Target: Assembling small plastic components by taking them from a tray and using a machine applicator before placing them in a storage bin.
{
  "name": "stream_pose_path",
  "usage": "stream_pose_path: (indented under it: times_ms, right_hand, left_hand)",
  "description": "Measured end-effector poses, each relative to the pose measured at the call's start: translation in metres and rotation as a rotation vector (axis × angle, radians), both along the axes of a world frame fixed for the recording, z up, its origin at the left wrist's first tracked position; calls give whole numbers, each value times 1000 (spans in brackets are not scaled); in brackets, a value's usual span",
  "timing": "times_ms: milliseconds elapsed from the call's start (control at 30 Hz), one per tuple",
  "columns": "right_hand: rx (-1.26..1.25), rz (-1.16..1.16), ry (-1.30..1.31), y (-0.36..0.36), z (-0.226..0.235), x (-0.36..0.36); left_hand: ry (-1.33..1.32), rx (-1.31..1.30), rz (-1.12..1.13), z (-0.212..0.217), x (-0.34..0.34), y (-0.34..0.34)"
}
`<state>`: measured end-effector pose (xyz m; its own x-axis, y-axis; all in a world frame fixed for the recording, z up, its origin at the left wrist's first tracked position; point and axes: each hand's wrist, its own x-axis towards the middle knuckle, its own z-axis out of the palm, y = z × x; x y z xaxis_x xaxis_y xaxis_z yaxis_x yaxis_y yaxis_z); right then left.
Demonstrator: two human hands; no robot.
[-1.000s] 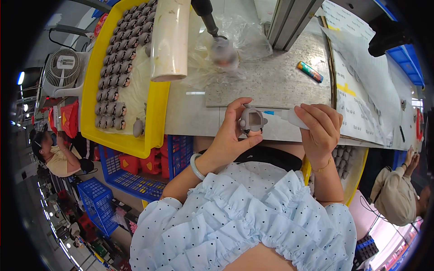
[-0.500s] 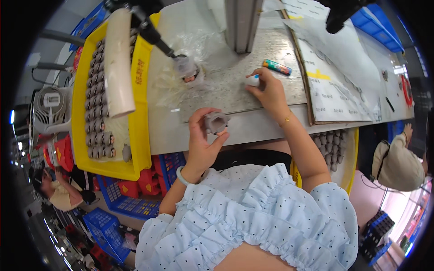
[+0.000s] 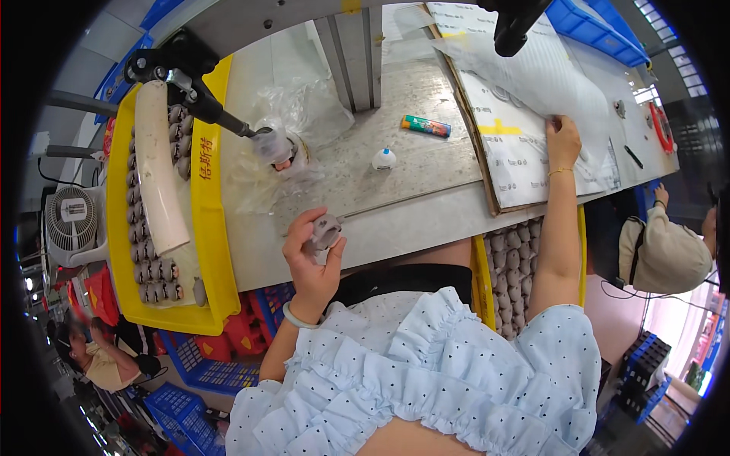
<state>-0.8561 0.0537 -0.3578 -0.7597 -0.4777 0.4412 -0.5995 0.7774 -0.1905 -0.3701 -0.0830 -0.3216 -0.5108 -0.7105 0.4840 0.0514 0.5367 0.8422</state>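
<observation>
Left hand grips a small grey metal part over the table's near edge, while right hand, well apart, presses flat on a clear plastic sheet.

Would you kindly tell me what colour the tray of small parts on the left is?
Yellow. The tray shows best in the head view.
</observation>
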Motion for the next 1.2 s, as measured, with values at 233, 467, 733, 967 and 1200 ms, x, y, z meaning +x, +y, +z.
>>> stream_pose_path:
  times_ms: [233,467,733,967,1200]
  right_hand:
    - [-218,50,-230,-7,42,64]
    - [-442,485,-982,-60,32,206]
    - [-26,741,-340,-70,43,220]
    - [107,975,-481,-72,44,212]
    - [-240,1197,-844,-65,70,310]
  left_hand:
    - [122,508,-6,13,8,6]
    - [212,830,-146,12,-5,8]
    - [204,935,-115,9,3,4]
    - [145,995,-244,13,0,5]
    - [-112,891,-275,7,-1,10]
